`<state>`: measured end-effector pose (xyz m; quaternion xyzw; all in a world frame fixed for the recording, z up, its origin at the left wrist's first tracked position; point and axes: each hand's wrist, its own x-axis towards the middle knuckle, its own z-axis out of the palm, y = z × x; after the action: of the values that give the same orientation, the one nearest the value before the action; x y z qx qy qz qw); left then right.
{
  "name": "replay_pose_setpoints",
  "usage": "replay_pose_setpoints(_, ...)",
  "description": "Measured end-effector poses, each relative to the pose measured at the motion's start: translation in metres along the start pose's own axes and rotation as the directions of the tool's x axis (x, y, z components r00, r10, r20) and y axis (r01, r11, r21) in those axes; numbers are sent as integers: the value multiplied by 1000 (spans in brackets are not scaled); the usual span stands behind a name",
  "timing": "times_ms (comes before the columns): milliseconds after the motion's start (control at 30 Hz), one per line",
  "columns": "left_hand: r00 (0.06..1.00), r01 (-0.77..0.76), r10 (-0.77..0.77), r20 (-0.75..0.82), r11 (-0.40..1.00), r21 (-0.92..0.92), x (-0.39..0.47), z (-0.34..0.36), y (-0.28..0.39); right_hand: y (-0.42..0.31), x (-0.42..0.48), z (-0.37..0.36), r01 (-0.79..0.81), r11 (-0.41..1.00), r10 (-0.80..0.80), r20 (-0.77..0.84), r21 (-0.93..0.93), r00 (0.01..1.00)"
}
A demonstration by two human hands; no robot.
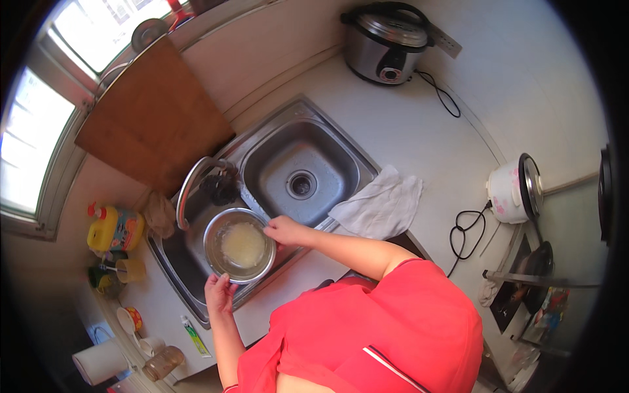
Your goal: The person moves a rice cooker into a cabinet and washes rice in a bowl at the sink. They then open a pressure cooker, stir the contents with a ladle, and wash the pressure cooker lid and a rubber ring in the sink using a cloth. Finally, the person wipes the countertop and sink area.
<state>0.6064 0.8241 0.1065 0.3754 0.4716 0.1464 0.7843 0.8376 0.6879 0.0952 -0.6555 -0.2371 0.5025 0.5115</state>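
A round metal bowl (211, 245) is held between my two hands over the left basin (183, 270) of the stainless-steel double sink. In it lies a pale, grainy mass that looks like rice (243, 244), with what seems to be cloudy water around it. My left hand (220, 293) grips the near left rim, thumb on top. On the right side of the rim, my right hand (282, 231) has its fingers closed; part of them is hidden under the bowl. Close above the bowl's far left side curves the faucet (189, 189). A dark scrubber (219, 189) sits behind the bowl.
To the right is the other basin (324, 152). A white cloth (381, 204) lies at its edge. A wooden board (157, 113) leans on the wall. A yellow jug (118, 228) and a toothpaste tube (195, 336) are at left; two electric cookers (385, 44) (508, 194) stand right.
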Motion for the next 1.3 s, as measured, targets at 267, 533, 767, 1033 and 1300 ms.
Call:
replay_pose_setpoints(267, 969, 24, -49, 241, 994, 109, -1, 81, -19, 14, -65, -58, 59, 997, -70, -406, -41, 911)
replay_pose_setpoints(533, 922, 46, -125, 366, 975, 216, -1, 140, -13, 37, -105, -147, 36, 987, -141, -754, -154, 641)
replay_pose_setpoints(767, 948, 106, -196, 250, 937, 333, -1, 106, -28, 56, -126, -237, 116, 990, 33, -930, 81, 366)
replay_pose_setpoints(1033, 969, 176, -218, 116, 938, 298, -5, 71, -35, 99, -128, -332, 228, 953, 196, -980, 199, 32)
replay_pose_setpoints(1300, 970, 210, -236, 58, 934, 288, -10, 71, -35, 121, -153, -377, 358, 891, 354, -921, 278, -165)
